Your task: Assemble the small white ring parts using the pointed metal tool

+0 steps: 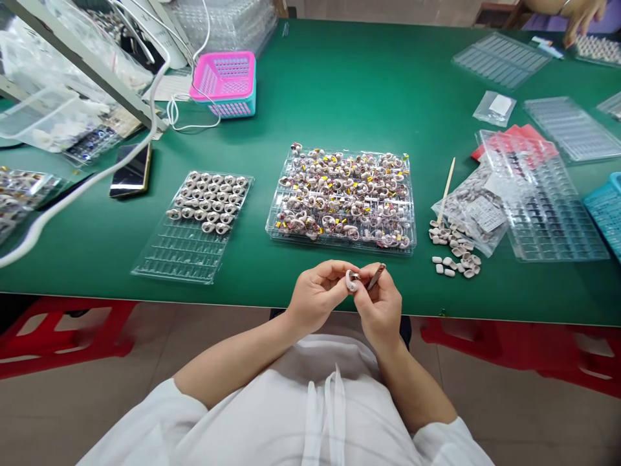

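Note:
My left hand point(317, 292) pinches a small pale curved part point(351, 281), shaped like an earbud shell, near the table's front edge. My right hand point(381, 304) meets it from the other side, thumb against the part. Slim metal tweezers point(376, 276) also rest in that hand, pointing up and to the right. Just beyond my hands, stacked clear trays point(342, 244) hold many similar parts with yellow bits and fine wires. To the left, a clear tray point(169, 255) is part filled with pale rounded pieces. Small loose pale caps point(456, 249) lie to the right.
A wooden stick point(446, 188) and a plastic bag point(480, 213) of caps lie right, beside clear trays point(557, 213). Back left are a pink-and-blue basket point(223, 84), a phone point(130, 171) and a white cable point(101, 165). Another person's hand point(582, 19) is at the far right.

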Tool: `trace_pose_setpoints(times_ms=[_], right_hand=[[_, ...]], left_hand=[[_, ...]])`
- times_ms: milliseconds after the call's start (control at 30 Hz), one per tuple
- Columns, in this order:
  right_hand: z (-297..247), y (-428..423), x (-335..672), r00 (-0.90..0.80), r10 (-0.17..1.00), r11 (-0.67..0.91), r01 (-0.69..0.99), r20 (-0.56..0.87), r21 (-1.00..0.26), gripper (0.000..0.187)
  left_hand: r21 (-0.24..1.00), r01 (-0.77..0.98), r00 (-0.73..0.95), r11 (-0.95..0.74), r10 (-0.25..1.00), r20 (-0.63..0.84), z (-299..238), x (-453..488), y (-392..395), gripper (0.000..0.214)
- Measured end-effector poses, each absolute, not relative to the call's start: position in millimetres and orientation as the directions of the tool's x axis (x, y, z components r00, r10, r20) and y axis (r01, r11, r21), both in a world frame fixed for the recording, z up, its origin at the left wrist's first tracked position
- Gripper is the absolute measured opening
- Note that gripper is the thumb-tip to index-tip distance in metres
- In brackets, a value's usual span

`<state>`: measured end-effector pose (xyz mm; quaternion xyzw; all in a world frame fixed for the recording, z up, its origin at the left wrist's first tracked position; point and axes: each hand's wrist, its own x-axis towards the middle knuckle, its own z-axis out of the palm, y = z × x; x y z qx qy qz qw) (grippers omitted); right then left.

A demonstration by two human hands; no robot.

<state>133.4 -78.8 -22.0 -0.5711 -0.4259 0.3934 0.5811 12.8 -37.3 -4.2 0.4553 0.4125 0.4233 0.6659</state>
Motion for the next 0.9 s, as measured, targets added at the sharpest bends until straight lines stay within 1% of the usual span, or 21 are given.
trace_pose_setpoints(times_ms=[167, 300, 433, 567, 733, 900], right_hand=[[-28.1, -77.1, 133.0, 0.357, 0.933, 0.043, 0.036, 0.053, -0.998, 0.003], [-29.6, -76.4, 135.6, 0.374, 0.926, 0.042, 0.039, 0.054, -0.998, 0.001], [-28.8, -76.1, 138.7, 0.377, 0.922, 0.063, 0.066, 0.083, -0.996, 0.003], [-30.0, -77.2, 140.4, 0.374, 0.925, 0.042, 0.075, 0.067, -0.996, 0.001], [-29.1, -78.2, 141.0, 0.370, 0.927, 0.033, 0.085, 0.062, -0.996, 0.005], [-26.0, -76.3, 139.8, 0.335, 0.941, 0.038, 0.027, 0.045, -0.999, 0.007]], left_hand=[[0.969, -0.119, 0.312, 0.218, 0.934, -0.172, -7.1, 12.3, -37.1, 0.021], [0.992, -0.034, 0.365, 0.120, 0.926, -0.099, -6.0, 7.2, -36.4, 0.025], [0.998, -0.027, 0.402, 0.052, 0.915, -0.036, -4.3, 4.9, -35.3, 0.026], [0.998, -0.044, 0.390, 0.052, 0.920, -0.031, -7.2, 5.3, -35.5, 0.024], [0.996, -0.051, 0.387, 0.070, 0.921, -0.045, -9.7, 4.7, -38.0, 0.025], [0.993, -0.055, 0.393, 0.102, 0.917, -0.072, -7.5, 3.8, -40.5, 0.024]])
